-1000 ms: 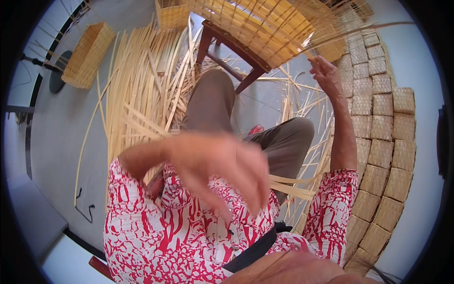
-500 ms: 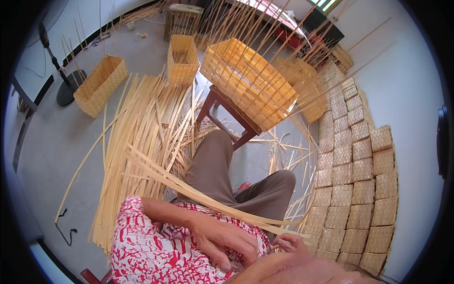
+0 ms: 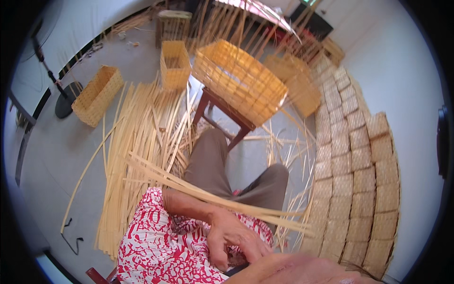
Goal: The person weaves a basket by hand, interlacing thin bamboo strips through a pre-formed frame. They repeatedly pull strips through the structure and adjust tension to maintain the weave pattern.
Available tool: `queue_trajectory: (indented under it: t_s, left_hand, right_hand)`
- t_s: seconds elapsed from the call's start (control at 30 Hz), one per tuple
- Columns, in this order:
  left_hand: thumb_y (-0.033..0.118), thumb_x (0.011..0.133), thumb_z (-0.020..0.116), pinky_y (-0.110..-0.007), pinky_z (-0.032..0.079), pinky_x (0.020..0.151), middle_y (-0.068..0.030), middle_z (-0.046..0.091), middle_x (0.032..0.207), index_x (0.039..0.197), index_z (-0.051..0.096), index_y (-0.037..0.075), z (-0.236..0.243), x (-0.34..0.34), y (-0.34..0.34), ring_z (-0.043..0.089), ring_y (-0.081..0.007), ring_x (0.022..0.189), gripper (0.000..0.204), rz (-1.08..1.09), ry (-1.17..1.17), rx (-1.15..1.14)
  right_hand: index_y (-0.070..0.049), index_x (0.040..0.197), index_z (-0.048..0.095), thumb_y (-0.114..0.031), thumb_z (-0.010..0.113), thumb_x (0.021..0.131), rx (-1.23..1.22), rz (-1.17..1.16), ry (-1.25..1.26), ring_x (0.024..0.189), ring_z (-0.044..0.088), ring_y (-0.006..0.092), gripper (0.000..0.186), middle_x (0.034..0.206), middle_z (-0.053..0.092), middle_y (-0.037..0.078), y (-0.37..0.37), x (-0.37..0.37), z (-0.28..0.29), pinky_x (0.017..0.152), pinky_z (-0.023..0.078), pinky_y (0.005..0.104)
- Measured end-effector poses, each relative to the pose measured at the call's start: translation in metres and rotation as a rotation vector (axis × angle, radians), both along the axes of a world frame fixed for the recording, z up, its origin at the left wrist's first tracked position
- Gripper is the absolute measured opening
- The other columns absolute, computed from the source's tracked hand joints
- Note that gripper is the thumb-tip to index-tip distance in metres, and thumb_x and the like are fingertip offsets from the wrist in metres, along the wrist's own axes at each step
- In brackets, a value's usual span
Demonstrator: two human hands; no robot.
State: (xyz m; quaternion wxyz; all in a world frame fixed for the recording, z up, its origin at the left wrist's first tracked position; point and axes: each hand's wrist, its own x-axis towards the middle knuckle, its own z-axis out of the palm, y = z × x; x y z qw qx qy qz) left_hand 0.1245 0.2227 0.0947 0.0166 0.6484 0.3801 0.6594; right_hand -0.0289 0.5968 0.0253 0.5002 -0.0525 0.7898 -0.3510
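My left hand [image 3: 234, 236] rests against the front of my red-and-white patterned shirt [image 3: 163, 241], thumb and fingers arched apart over a dark gap. I make out nothing held in it, and some fingertips are hidden. Close to the camera at the lower edge, a large blurred stretch of skin, apparently my right hand or forearm [image 3: 293, 272], covers that spot; its fingers do not show. Several pale flat bamboo strips [image 3: 189, 188] lie across my lap, above the left hand, touched by neither hand. Ahead of my knees, a large woven basket [image 3: 241, 80] with upright stakes sits tilted on a dark red stool [image 3: 224, 111].
Loose bamboo strips [image 3: 135, 165] cover the floor at left. Two smaller baskets, a long one [image 3: 97, 97] and a narrow one [image 3: 175, 66], stand beyond. More baskets [image 3: 300, 85] are behind the stool. Stacked woven pieces [image 3: 364, 175] line the right wall. A black stand [image 3: 64, 102] is far left.
My left hand has arched its fingers and shifted slightly down and right over the shirt. The fingers seen at its right are now out of sight. The whole view has shifted a little.
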Motion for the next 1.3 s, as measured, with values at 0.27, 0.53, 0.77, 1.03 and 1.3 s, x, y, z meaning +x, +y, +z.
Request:
queue_trajectory:
  t_s: [0.27,0.53,0.77,1.03,1.3]
  left_hand:
    - [0.027,0.076,0.073,-0.045,0.038,0.079,-0.0069,0.053,0.077,0.076,0.052,0.009,0.009,0.010,-0.023,0.051,-0.0320,0.078,0.028,-0.027,-0.013,-0.021]
    - [0.020,0.077,0.058,-0.041,0.042,0.069,-0.0064,0.054,0.075,0.080,0.060,0.005,0.044,0.045,-0.066,0.054,-0.0249,0.079,0.016,-0.081,0.187,0.036]
    - [0.020,0.077,0.058,-0.040,0.042,0.069,-0.0048,0.053,0.075,0.082,0.059,0.007,0.087,0.062,-0.087,0.054,-0.0231,0.078,0.014,-0.060,0.136,-0.013]
    - [0.021,0.078,0.058,-0.038,0.043,0.069,-0.0019,0.051,0.076,0.083,0.056,0.010,0.039,0.062,-0.078,0.055,-0.0205,0.076,0.012,0.061,0.117,-0.021]
    - [0.050,0.100,0.056,-0.050,0.039,0.087,-0.0091,0.056,0.089,0.080,0.059,0.009,-0.009,0.029,-0.048,0.056,-0.0325,0.093,0.046,0.287,-0.016,-0.160]
  right_hand:
    - [-0.002,0.129,0.055,-0.027,0.062,0.098,-0.165,-0.139,-0.459,0.105,0.062,0.0156,0.040,0.114,0.063,0.008,0.020,0.038,-0.040,0.094,0.049,0.0295]
    - [-0.003,0.138,0.049,-0.027,0.061,0.097,-0.209,-0.319,-0.684,0.113,0.060,0.0169,0.049,0.123,0.060,0.008,0.032,0.060,-0.042,0.101,0.047,0.0298]
    - [-0.003,0.136,0.051,-0.029,0.058,0.099,-0.158,-0.357,-0.647,0.111,0.062,0.0164,0.046,0.120,0.063,0.007,0.024,0.067,-0.025,0.102,0.048,0.0305]
    - [-0.001,0.143,0.053,-0.022,0.060,0.101,-0.185,-0.290,-0.379,0.120,0.059,0.0177,0.048,0.133,0.062,0.008,0.063,0.077,-0.014,0.108,0.045,0.0331]
    - [-0.003,0.144,0.050,-0.033,0.066,0.097,-0.014,-0.283,-0.562,0.121,0.060,0.0219,0.058,0.132,0.063,0.010,0.054,0.041,-0.063,0.108,0.046,0.0370]
